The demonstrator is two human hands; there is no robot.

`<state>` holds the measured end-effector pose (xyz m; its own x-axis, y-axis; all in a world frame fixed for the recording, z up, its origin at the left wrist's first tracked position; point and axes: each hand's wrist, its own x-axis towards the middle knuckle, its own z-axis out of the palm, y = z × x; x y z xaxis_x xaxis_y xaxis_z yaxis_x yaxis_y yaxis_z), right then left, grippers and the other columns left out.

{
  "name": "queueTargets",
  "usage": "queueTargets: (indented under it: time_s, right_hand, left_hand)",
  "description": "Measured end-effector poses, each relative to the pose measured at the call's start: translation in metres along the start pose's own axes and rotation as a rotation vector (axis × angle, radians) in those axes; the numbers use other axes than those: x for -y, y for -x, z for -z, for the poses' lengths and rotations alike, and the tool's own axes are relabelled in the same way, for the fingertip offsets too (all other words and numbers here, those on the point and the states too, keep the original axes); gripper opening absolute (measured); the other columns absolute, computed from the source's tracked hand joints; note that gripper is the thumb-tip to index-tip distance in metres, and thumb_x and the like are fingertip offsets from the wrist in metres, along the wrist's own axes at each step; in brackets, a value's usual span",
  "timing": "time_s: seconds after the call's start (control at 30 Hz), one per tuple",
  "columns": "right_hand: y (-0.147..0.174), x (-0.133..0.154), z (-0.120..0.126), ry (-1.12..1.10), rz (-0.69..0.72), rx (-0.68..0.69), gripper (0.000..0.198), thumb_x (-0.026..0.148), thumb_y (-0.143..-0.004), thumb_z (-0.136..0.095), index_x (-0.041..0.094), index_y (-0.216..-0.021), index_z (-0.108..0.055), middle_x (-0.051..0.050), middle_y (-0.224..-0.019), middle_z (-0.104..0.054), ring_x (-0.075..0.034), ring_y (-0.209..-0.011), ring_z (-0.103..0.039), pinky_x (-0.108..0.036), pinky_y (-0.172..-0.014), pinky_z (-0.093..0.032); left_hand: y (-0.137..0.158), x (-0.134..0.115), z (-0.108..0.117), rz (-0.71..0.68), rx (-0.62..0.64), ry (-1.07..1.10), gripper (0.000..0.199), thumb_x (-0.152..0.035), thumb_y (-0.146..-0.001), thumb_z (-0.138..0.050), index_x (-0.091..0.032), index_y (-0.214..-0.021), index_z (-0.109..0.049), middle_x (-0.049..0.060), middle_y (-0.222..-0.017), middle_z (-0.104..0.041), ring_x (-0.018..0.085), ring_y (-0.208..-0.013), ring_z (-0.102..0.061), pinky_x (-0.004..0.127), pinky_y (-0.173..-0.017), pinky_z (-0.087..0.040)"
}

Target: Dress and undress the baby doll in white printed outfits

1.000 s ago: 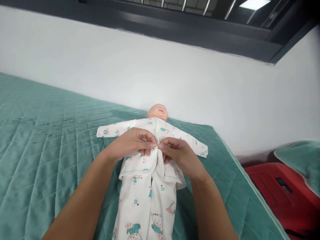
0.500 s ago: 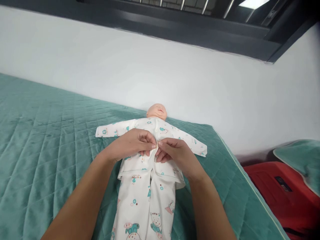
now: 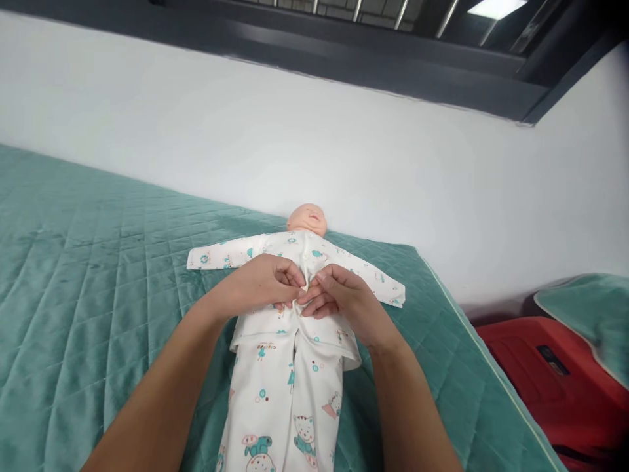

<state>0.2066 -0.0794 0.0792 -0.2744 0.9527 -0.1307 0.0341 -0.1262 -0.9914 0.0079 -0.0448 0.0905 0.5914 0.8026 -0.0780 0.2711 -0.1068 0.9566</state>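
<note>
A baby doll (image 3: 307,219) lies on its back, dressed in a white printed shirt (image 3: 275,329) with both sleeves stretched out sideways. Below the shirt's hem are matching printed pants (image 3: 282,406). My left hand (image 3: 268,282) pinches the shirt's front edge at the middle of the chest. From the other side, my right hand (image 3: 339,295) has its fingers closed on the opposite front edge, close against the left fingertips. The bit of cloth between the fingertips is mostly hidden, and I cannot make out a fastener there.
Green quilted cover (image 3: 122,314) spreads under the doll, its piped edge running down the right. A white wall (image 3: 295,137) rises behind the head, below a dark window frame (image 3: 344,52). Right of the bed are a red case-like object (image 3: 550,373) and another green cloth (image 3: 590,314).
My right fingers have shifted slightly left, reaching further under the left fingertips at the shirt's opening. My left hand stays nearly in place. The doll has not moved on the cover.
</note>
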Motion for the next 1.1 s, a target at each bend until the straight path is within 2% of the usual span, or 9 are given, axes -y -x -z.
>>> queueTargets:
  time_s: [0.23, 0.4, 0.6, 0.73, 0.8, 0.87, 0.93, 1.0, 1.1]
  right_hand:
    - [0.0, 0.0, -0.003, 0.11, -0.039, -0.034, 0.018, 0.029, -0.083, -0.067, 0.021, -0.089, -0.053, -0.002, -0.082, -0.074, -0.014, -0.068, -0.07, -0.023, -0.061, -0.05]
    - [0.0, 0.001, -0.005, 0.16, -0.022, -0.05, 0.015, 0.023, -0.081, -0.066, 0.022, -0.088, -0.052, 0.001, -0.08, -0.072, -0.013, -0.066, -0.068, -0.022, -0.058, -0.048]
    - [0.0, 0.0, -0.004, 0.175, 0.025, -0.031, 0.015, 0.024, -0.08, -0.067, 0.022, -0.086, -0.054, 0.002, -0.077, -0.07, -0.014, -0.063, -0.068, -0.022, -0.054, -0.047]
    - [0.001, -0.003, 0.002, 0.037, 0.111, -0.074, 0.014, 0.026, -0.081, -0.068, 0.022, -0.085, -0.055, 0.001, -0.074, -0.071, -0.012, -0.054, -0.064, -0.022, -0.048, -0.044]
    - [0.0, -0.006, 0.009, -0.121, 0.211, -0.164, 0.014, 0.028, -0.08, -0.069, 0.022, -0.084, -0.056, 0.002, -0.071, -0.07, -0.01, -0.052, -0.06, -0.021, -0.048, -0.044]
    - [-0.002, -0.009, 0.017, -0.264, 0.311, -0.3, 0.013, 0.028, -0.079, -0.069, 0.023, -0.083, -0.058, 0.002, -0.077, -0.071, -0.011, -0.061, -0.063, -0.021, -0.054, -0.048]
    - [-0.006, -0.013, 0.024, -0.313, 0.386, -0.43, 0.012, 0.027, -0.078, -0.069, 0.025, -0.084, -0.059, 0.0, -0.095, -0.072, -0.015, -0.085, -0.068, -0.026, -0.071, -0.054]
    - [-0.011, -0.019, 0.03, -0.234, 0.437, -0.543, 0.011, 0.03, -0.08, -0.066, 0.025, -0.087, -0.059, -0.003, -0.114, -0.069, -0.02, -0.113, -0.063, -0.034, -0.093, -0.051]
    - [-0.02, -0.034, 0.034, 0.087, 0.41, -0.665, 0.028, 0.039, -0.083, -0.061, 0.025, -0.108, -0.06, -0.007, -0.137, -0.058, -0.024, -0.131, -0.049, -0.044, -0.11, -0.038]
  left_hand:
    - [0.0, 0.0, -0.001, -0.02, -0.009, -0.017, 0.012, -0.025, -0.072, -0.063, -0.018, -0.082, -0.066, -0.003, -0.063, -0.063, 0.01, -0.056, -0.057, 0.02, -0.053, -0.044]
    - [-0.002, 0.003, -0.003, -0.03, -0.028, 0.055, 0.016, -0.024, -0.07, -0.065, -0.018, -0.084, -0.062, -0.003, -0.063, -0.061, 0.01, -0.054, -0.057, 0.02, -0.052, -0.045]
    - [0.0, 0.005, 0.002, -0.032, 0.004, 0.095, 0.016, -0.014, -0.071, -0.058, -0.019, -0.087, -0.058, -0.003, -0.07, -0.062, 0.009, -0.055, -0.058, 0.021, -0.054, -0.047]
    - [0.006, 0.003, 0.007, 0.001, 0.042, 0.045, 0.016, -0.017, -0.074, -0.06, -0.02, -0.089, -0.058, -0.004, -0.07, -0.062, 0.009, -0.052, -0.059, 0.019, -0.047, -0.043]
    - [0.008, 0.002, 0.009, 0.015, 0.097, 0.013, 0.019, -0.019, -0.073, -0.064, -0.02, -0.092, -0.059, -0.004, -0.066, -0.062, 0.01, -0.051, -0.058, 0.019, -0.046, -0.042]
    - [0.009, 0.002, 0.011, 0.012, 0.122, 0.01, 0.024, -0.024, -0.075, -0.066, -0.02, -0.098, -0.061, -0.004, -0.062, -0.062, 0.011, -0.05, -0.058, 0.02, -0.047, -0.043]
    - [0.009, 0.002, 0.012, 0.005, 0.088, 0.007, 0.027, -0.031, -0.08, -0.062, -0.019, -0.104, -0.062, -0.003, -0.063, -0.064, 0.01, -0.048, -0.057, 0.02, -0.045, -0.041]
    - [0.011, 0.0, 0.012, 0.006, 0.047, -0.02, 0.029, -0.035, -0.085, -0.055, -0.019, -0.106, -0.064, -0.001, -0.068, -0.066, 0.01, -0.046, -0.056, 0.02, -0.043, -0.038]
    - [0.013, -0.002, 0.012, 0.01, 0.054, -0.077, 0.028, -0.039, -0.086, -0.053, -0.018, -0.097, -0.067, 0.001, -0.072, -0.069, 0.009, -0.044, -0.055, 0.02, -0.041, -0.035]
